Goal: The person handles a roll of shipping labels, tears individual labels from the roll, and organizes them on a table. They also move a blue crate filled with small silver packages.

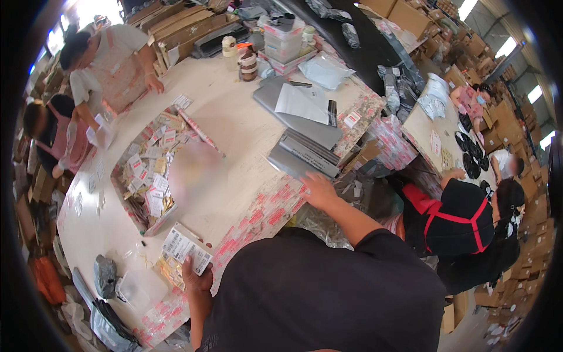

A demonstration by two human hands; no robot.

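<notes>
My left hand (198,276) grips a stack of white printed labels (186,247) at the table's near left edge, beside a small pile of yellowish slips (169,271). My right hand (318,189) has its fingers apart at the table's right edge, just short of a stack of flat grey mailer bags (302,152). A white sheet or bag (299,102) lies on top of the grey bags. Left of centre, an open box (126,167) holds several small labelled cards; part of it is blurred.
Two people (108,44) (44,126) stand across the table (234,182) at left. Clear tubs (281,41), bottles (229,53) and a black conveyor (363,58) are at the back. Others (451,217) work at a right-hand table with dark shoes (469,146). A plastic container (141,287) lies near left.
</notes>
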